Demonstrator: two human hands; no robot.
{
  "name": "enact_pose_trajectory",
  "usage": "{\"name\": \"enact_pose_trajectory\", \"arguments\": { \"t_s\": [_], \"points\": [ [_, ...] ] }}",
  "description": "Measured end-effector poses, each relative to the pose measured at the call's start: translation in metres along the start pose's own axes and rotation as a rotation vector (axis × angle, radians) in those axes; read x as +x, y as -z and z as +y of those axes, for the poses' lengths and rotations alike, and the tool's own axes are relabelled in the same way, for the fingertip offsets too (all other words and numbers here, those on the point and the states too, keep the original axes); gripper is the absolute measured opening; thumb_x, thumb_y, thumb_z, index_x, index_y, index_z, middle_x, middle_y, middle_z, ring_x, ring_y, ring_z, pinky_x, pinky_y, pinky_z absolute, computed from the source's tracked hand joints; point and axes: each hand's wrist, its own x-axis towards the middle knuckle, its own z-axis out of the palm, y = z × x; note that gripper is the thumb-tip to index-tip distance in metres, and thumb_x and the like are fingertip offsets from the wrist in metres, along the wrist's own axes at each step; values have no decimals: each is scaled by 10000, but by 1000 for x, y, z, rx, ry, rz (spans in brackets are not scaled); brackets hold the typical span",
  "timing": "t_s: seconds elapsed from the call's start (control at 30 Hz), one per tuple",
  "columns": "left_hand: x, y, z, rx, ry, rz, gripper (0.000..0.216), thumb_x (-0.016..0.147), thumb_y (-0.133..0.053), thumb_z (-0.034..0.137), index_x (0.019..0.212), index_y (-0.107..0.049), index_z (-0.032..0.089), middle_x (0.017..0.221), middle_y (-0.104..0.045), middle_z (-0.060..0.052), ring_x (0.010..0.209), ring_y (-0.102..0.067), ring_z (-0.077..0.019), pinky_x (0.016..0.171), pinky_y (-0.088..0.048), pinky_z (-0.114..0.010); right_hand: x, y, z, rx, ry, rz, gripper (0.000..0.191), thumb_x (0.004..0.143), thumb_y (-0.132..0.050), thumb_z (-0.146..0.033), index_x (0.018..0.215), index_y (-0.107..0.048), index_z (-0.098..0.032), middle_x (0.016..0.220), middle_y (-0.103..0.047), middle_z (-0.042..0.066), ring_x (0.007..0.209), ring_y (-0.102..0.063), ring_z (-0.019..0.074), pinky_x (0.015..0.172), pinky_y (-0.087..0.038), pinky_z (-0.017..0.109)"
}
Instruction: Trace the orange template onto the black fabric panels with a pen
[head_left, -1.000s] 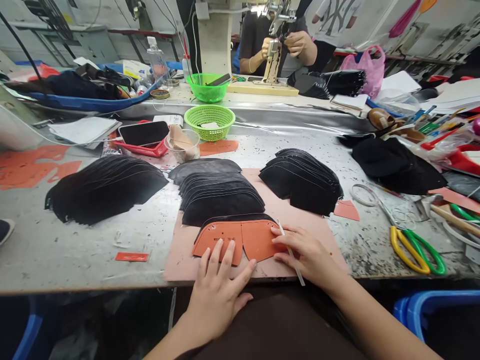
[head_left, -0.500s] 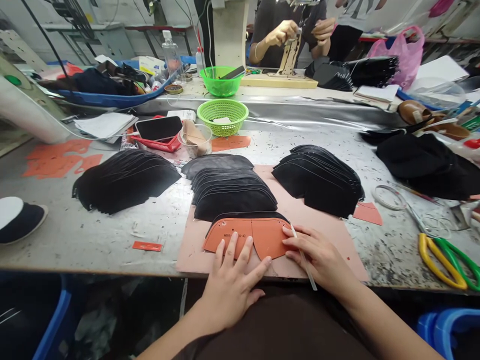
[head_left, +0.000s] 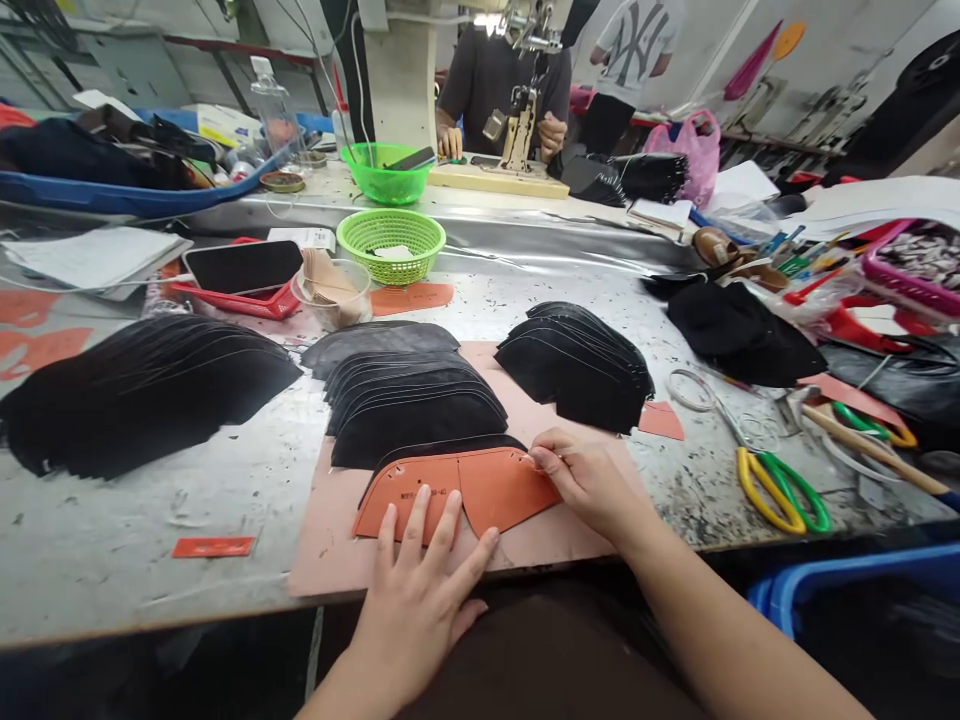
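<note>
An orange paper template [head_left: 487, 485] lies on a black leather piece [head_left: 442, 445] atop a pink mat [head_left: 330, 540] at the table's near edge. My left hand [head_left: 420, 590] presses flat on the template's lower left, fingers spread. My right hand [head_left: 589, 485] is pinched at the template's right end, closed on a thin white marking stick that is mostly hidden by the fingers. Behind the template sits a fanned stack of black pieces [head_left: 409, 395], with another stack [head_left: 577, 365] to its right and a larger one [head_left: 142, 390] to the left.
Yellow-and-green scissors [head_left: 780, 490] lie at the right. A green basket [head_left: 391, 243], a phone on a red tray [head_left: 244, 268] and a small orange strip [head_left: 214, 546] are on the table. A person [head_left: 502, 80] works at a machine across it. A blue bin [head_left: 847, 580] stands lower right.
My right hand has moved up to the template's upper right edge and tightened into a pinch, so the white stick no longer trails toward me. The view shifted; my left hand stays on the template.
</note>
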Motion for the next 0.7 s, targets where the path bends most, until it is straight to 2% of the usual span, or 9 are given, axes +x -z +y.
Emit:
{"name": "enact_pose_trajectory", "arguments": {
  "t_s": [0.1, 0.27, 0.43, 0.53, 0.6, 0.7],
  "points": [
    [1, -1, 0, 1, 1, 10, 617, 680, -657, 595, 1240, -497, 390, 1308, -477, -92, 1223, -357, -396, 1015, -149, -552, 4, -1, 0, -11, -25, -52, 279, 911, -356, -302, 726, -534, -194, 702, -609, 20, 617, -572, 150, 612, -447, 265],
    [0, -1, 0, 1, 0, 20, 611, 673, -667, 592, 1226, -511, 386, 1296, -488, -99, 1208, -371, -398, 1009, -152, -554, 9, -6, -1, 39, -72, -2, 301, 919, -330, -321, 706, -500, -193, 702, -585, 30, 623, -557, 154, 579, -425, 262],
    [0, -1, -1, 8, -8, 3, 594, 697, -644, 591, 1236, -500, 388, 1309, -474, -98, 1214, -363, -398, 1004, -153, -557, 14, -6, -3, 84, -66, -70, 281, 908, -354, -314, 706, -507, -191, 681, -578, 20, 615, -550, 147, 594, -421, 260],
    [-1, 0, -1, 23, -12, -5, 613, 698, -641, 595, 1252, -479, 390, 1316, -465, -96, 1224, -349, -397, 1004, -149, -556, 18, -9, -7, 99, -88, -30, 263, 897, -360, -310, 713, -504, -190, 665, -574, 21, 610, -557, 152, 588, -424, 262],
    [-2, 0, -1, 43, -14, -26, 636, 699, -633, 605, 1272, -450, 400, 1323, -458, -91, 1225, -348, -390, 1003, -145, -553, 22, -18, -16, 124, -42, -7, 252, 899, -357, -310, 750, -519, -188, 674, -578, 20, 615, -559, 151, 590, -424, 260],
    [-4, 2, -2, 85, -30, -78, 672, 715, -599, 629, 1314, -381, 415, 1360, -416, -84, 1239, -327, -379, 1002, -130, -550, 32, -39, -35, 204, 108, -122, 220, 903, -369, -280, 822, -550, -183, 756, -606, 25, 674, -576, 144, 627, -436, 247]
  ]
}}
